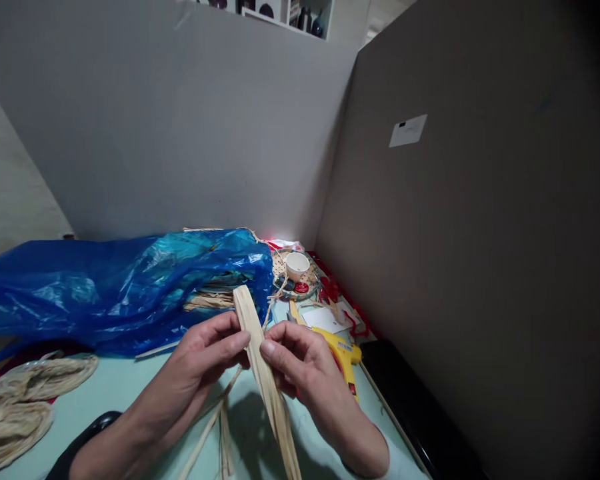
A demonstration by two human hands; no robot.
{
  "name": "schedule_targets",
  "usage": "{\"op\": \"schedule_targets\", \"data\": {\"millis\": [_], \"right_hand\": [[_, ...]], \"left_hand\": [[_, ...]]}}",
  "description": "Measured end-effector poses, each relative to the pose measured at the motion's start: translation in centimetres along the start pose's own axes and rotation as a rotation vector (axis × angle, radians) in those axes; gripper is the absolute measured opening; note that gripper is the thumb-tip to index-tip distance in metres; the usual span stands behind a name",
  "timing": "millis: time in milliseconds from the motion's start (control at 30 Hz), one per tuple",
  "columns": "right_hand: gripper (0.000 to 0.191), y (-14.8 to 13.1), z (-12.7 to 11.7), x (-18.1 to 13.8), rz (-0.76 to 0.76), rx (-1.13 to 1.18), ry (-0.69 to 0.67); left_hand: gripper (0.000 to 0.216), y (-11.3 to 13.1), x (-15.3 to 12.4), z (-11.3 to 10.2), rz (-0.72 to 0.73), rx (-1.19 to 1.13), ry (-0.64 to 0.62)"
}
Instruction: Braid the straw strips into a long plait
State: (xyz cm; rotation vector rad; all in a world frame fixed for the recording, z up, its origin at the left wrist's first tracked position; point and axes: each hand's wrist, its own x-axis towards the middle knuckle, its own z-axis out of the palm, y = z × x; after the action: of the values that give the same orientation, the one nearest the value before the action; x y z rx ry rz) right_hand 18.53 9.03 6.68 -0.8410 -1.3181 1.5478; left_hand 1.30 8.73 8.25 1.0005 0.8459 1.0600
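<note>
A long flat tan straw strip (260,353) runs from near the blue bag down past the bottom edge. My left hand (205,363) pinches it from the left with thumb and fingers. My right hand (300,367) pinches the same strip from the right, fingertips almost touching the left ones. Thinner loose straw strands (215,427) trail below my hands over the pale green table (125,387).
A crumpled blue plastic bag (115,287) holding more straw lies at the left. Coiled raffia bundles (20,400) sit bottom left. A yellow glue gun (345,360), a white cup (297,265) on a woven disc, red scissors (330,290) and a black box (415,407) crowd the right, under grey partition walls.
</note>
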Motion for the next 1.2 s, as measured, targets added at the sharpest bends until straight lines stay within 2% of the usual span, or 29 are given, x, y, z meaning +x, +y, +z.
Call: {"op": "schedule_targets", "data": {"millis": [67,133,300,400,567,700,767,867,933,1000,1067,1167,1200], "right_hand": [[0.032,0.2,0.0,0.0,0.006,0.003,-0.001],[0.030,0.4,0.1,-0.1,-0.016,-0.047,0.015],[0.023,0.7,0.1,-0.3,-0.071,-0.200,-0.006],[0.024,0.5,-0.3,-0.1,-0.103,-0.253,0.018],[0.028,-0.1,-1.6,0.5,-0.049,-0.060,0.081],[0.032,0.1,-2.4,0.8,0.029,0.083,0.061],[0.034,0.2,-2.7,0.9,0.047,0.126,0.033],[0.032,-0.4,-3.0,0.8,0.022,0.101,-0.007],[0.028,-1.1,-3.1,0.6,-0.042,0.021,0.019],[0.022,-2.0,-3.2,0.1,-0.141,-0.104,0.075],[0.014,-2.6,-3.1,-0.3,-0.280,-0.257,0.131],[0.004,-3.0,-3.0,-0.7,-0.614,-0.492,0.184],[0.010,-2.9,-2.9,-0.7,-0.737,-0.575,0.196]], "left_hand": [[0.018,-0.1,-0.1,0.3,-0.060,-0.077,-0.022],[0.019,-0.3,-0.1,0.3,-0.060,-0.048,-0.004],[0.021,-1.1,0.5,-0.5,0.141,0.285,0.057],[0.018,-1.0,0.6,-0.7,0.169,0.322,0.035],[0.024,-0.2,0.4,-0.3,0.010,0.078,0.044],[0.038,-0.1,0.7,-0.4,-0.026,-0.007,0.031],[0.035,0.0,1.0,-0.8,0.014,0.064,0.037],[0.015,0.4,1.2,-1.6,0.161,0.353,0.115],[0.016,0.8,1.3,-2.0,0.264,0.497,0.195],[0.012,1.0,1.2,-2.2,0.332,0.511,0.264],[0.010,1.1,1.0,-2.2,0.369,0.490,0.277],[0.018,1.2,0.5,-1.7,0.365,0.464,0.246],[0.024,1.3,0.3,-1.4,0.345,0.423,0.241]]}}
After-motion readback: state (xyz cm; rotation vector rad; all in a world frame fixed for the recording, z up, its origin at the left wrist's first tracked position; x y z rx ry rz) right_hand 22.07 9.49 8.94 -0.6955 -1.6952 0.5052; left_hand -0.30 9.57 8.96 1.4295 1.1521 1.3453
